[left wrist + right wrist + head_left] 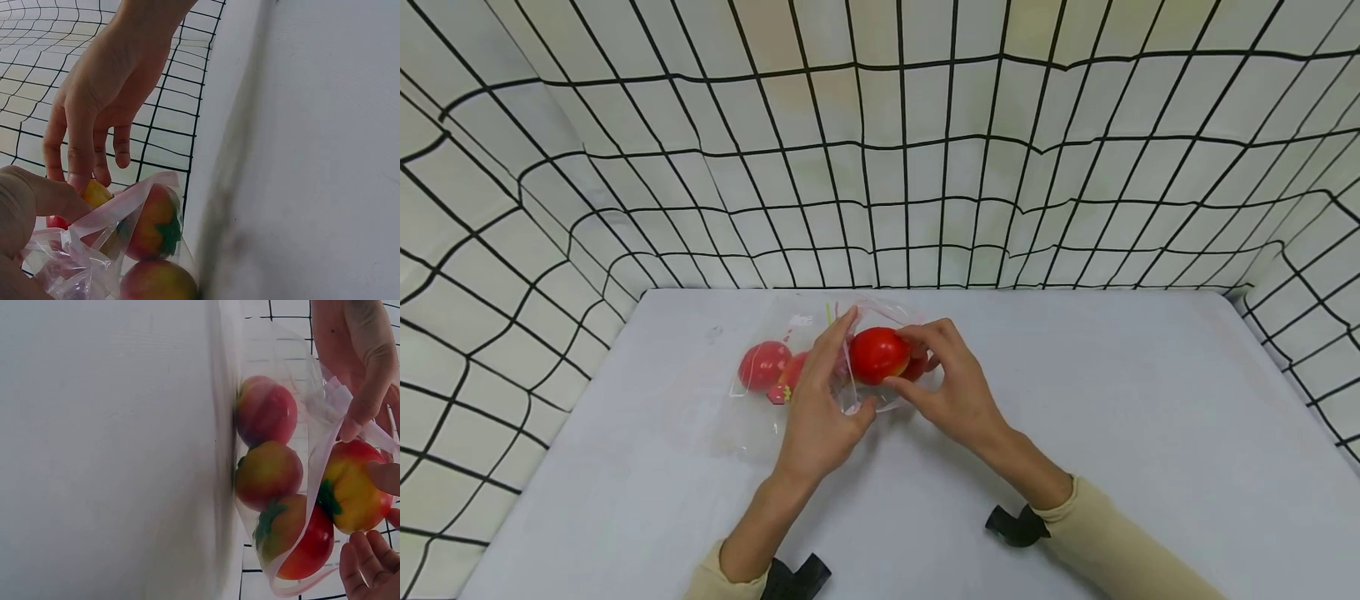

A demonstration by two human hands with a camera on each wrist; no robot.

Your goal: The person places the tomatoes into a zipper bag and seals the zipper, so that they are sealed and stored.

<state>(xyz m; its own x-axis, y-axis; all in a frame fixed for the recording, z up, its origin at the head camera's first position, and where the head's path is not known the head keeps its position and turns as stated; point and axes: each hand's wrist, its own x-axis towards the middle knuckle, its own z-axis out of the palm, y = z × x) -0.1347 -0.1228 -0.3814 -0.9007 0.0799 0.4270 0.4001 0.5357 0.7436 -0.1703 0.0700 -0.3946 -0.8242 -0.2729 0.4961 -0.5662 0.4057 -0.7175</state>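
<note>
A clear zip bag (pixel 752 433) with a pinkish rim lies on the table, its mouth facing right. Inside it are red-yellow tomatoes with green tops, among them one tomato (pixel 267 412) at the far end and another tomato (pixel 269 475) beside it. My left hand (pixel 823 408) grips the bag near its mouth, where the film is bunched up. Between the fingertips and thumb of my right hand (pixel 958 387) a red tomato (pixel 878 356) is held at the bag's mouth. Another tomato (pixel 306 544) lies just inside the rim.
The white table (pixel 1150 417) stretches out on both sides of the bag. A black wire mesh (pixel 925 175) rises behind the table and along both sides. Black wrist mounts (pixel 1018 525) sit at both sleeves.
</note>
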